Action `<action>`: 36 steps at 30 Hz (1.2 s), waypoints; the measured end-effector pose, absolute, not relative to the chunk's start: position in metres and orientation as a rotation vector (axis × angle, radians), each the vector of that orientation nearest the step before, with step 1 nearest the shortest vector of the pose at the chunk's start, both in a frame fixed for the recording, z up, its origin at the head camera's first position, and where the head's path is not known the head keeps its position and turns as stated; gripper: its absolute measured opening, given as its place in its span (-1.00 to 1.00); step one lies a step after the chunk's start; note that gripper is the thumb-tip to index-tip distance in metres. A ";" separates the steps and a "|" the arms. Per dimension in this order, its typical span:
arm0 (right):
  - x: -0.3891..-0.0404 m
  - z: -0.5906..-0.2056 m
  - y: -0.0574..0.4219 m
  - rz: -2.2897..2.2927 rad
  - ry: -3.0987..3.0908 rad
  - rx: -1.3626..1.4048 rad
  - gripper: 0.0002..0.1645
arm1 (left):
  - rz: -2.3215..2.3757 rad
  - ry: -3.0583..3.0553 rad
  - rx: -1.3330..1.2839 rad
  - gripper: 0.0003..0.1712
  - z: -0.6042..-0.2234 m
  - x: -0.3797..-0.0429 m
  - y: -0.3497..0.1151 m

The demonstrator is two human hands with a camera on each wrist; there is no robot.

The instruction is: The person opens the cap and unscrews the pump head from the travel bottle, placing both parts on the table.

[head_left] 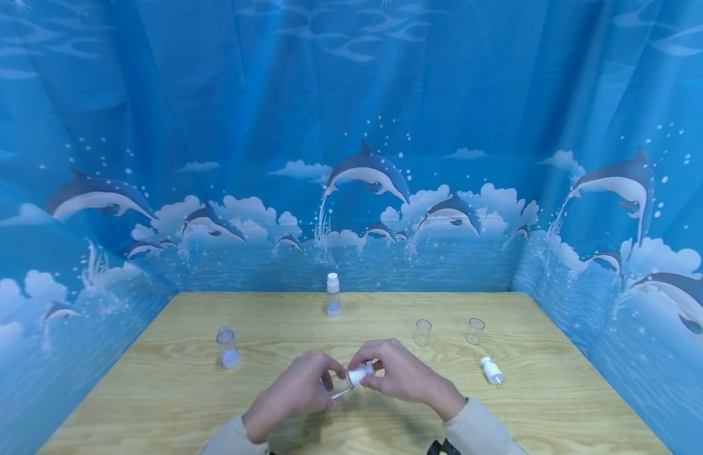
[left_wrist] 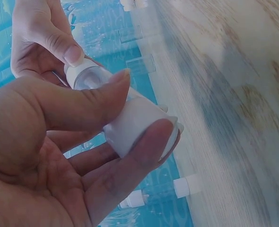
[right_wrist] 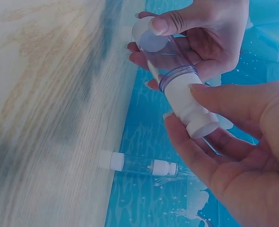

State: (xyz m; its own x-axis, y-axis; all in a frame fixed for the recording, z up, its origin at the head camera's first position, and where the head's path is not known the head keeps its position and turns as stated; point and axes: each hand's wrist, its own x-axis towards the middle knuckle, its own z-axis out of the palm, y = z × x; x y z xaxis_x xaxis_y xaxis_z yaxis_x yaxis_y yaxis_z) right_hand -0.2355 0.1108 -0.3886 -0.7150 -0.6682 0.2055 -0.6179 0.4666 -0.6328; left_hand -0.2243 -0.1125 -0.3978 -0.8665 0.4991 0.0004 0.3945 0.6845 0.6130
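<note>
Between the two hands, tilted above the table, is a clear cylindrical bottle [right_wrist: 175, 56] with a white bottom. My left hand [head_left: 300, 387] grips it near that white bottom [left_wrist: 132, 124], thumb on one side and fingers round the other. A white pump top [right_wrist: 181, 97] sits at the bottle's neck, and my right hand [head_left: 395, 374] pinches it between thumb and fingers. In the right wrist view, a thin white tube shows inside the clear wall. The head view has the bottle's body mostly hidden behind the left fingers.
At the back stands a bottle with a white top [head_left: 333, 296]. An open clear bottle [head_left: 227, 349] with a white bottom is on the left. Two clear cups or covers [head_left: 422, 333] [head_left: 474, 331] stand on the right, behind a white pump top [head_left: 491, 371] lying on the wooden table [head_left: 556, 411].
</note>
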 end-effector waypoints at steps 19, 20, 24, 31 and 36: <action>-0.238 -0.389 0.113 -1.118 2.594 -1.070 -0.69 | 0.921 2.734 0.703 -0.52 -0.398 -0.226 -0.112; -0.239 -0.390 0.113 -1.112 2.599 -1.064 -0.69 | 0.920 2.733 0.702 -0.52 -0.398 -0.226 -0.112; -0.239 -0.391 0.114 -1.096 2.622 -1.042 -0.67 | 0.932 2.718 0.686 -0.52 -0.398 -0.226 -0.112; -0.238 -0.392 0.113 -1.122 2.605 -0.987 -0.72 | 0.944 2.694 0.647 -0.52 -0.396 -0.227 -0.111; -0.238 -0.392 0.113 -1.122 2.598 -0.976 -0.74 | 0.948 2.685 0.637 -0.53 -0.396 -0.227 -0.111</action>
State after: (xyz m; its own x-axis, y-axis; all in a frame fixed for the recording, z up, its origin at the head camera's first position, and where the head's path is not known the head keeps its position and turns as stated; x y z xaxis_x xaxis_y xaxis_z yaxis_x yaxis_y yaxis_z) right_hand -0.2376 0.1125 -0.3920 -0.7777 -0.6179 0.1157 -0.5078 0.5090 -0.6950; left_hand -0.2275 -0.1105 -0.3959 -0.8810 0.4689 -0.0636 0.3249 0.6973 0.6389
